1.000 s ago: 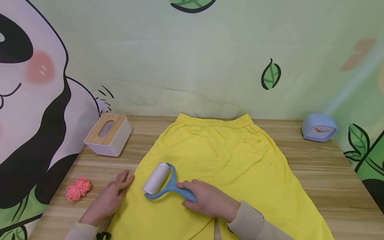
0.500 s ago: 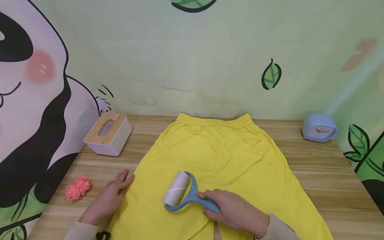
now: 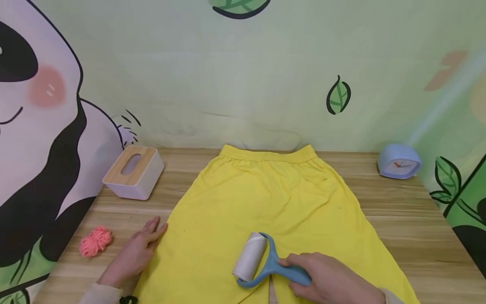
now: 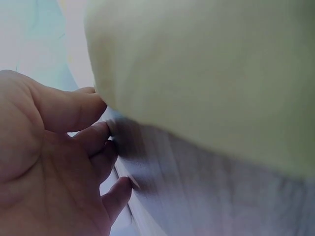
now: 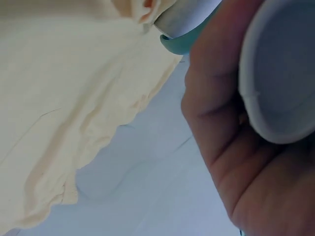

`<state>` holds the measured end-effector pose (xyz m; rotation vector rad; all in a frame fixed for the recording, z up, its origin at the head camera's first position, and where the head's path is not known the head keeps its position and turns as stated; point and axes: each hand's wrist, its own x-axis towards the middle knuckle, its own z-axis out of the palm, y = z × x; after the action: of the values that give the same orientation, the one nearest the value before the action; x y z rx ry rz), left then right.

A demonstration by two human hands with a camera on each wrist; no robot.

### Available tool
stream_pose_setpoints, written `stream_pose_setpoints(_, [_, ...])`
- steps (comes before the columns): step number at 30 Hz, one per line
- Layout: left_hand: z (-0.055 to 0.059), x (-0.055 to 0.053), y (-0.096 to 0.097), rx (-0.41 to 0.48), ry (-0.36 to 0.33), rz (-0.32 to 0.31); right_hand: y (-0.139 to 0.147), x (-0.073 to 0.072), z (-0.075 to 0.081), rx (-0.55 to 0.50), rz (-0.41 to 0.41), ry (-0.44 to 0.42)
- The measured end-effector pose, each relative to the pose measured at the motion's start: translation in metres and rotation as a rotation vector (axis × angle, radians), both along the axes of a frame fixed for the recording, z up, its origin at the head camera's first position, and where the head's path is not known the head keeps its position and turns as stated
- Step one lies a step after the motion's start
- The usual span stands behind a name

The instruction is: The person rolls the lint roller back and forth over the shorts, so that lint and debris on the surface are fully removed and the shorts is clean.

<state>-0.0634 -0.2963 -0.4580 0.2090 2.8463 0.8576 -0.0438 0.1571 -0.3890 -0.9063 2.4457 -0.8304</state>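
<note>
Yellow trousers [image 3: 228, 198] lie spread on the wooden table, waistband toward the wall, their lower ends out of view. Near the split between the legs, a lint roller [image 3: 250, 256] with a white roll rests on the cloth. My right hand [image 3: 326, 276] grips its blue handle, whose round end [image 5: 283, 73] fills the right side of the right wrist view. My left hand [image 3: 130, 255] rests at the trousers' left edge. In the left wrist view its thumb [image 4: 74, 108] touches the cloth edge, and its other fingertips touch the table.
A bundle of coral yarn [image 3: 95, 241] lies left of my left hand. Behind it stands a white tissue box [image 3: 133, 173] with a wooden top. A blue clock [image 3: 398, 161] sits at the back right. The wall with a panda picture borders the table.
My right hand has drawn the lint roller right and nearer across the trousers, from the left leg to the split between the legs. My left hand has kept its place.
</note>
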Motion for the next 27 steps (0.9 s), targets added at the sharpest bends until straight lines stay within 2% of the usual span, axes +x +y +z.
stream_pose_setpoints(4, [0.0, 0.001, 0.001, 0.007, -0.003, 0.002, 0.01, 0.004, -0.001, 0.018, -0.011, -0.014])
stream_pose_setpoints(9, [-0.001, 0.001, 0.001, 0.004, 0.006, 0.003, 0.017, 0.006, -0.002, 0.017, 0.004, 0.017])
stream_pose_setpoints(14, [-0.001, 0.001, 0.001, 0.0, 0.0, 0.003, 0.019, 0.002, 0.008, 0.059, 0.028, 0.008])
stream_pose_setpoints(16, [0.0, 0.001, 0.001, 0.006, -0.007, 0.005, 0.018, 0.0, 0.016, 0.078, 0.035, 0.062])
stream_pose_setpoints(18, [0.0, 0.0, 0.0, 0.011, -0.012, 0.008, 0.015, -0.003, 0.024, 0.086, 0.032, 0.162])
stream_pose_setpoints(20, [0.0, 0.0, 0.0, 0.008, -0.012, 0.006, 0.009, -0.008, 0.03, 0.067, 0.001, 0.262])
stream_pose_setpoints(22, [-0.001, -0.001, 0.0, 0.003, -0.007, 0.002, 0.0, -0.015, 0.032, 0.034, -0.038, 0.315])
stream_pose_setpoints(24, [-0.002, -0.001, -0.001, -0.002, -0.005, 0.0, -0.012, -0.026, 0.029, -0.016, -0.083, 0.305])
stream_pose_setpoints(27, [-0.003, -0.001, 0.0, -0.008, -0.001, -0.001, -0.035, -0.044, 0.021, -0.097, -0.12, 0.215])
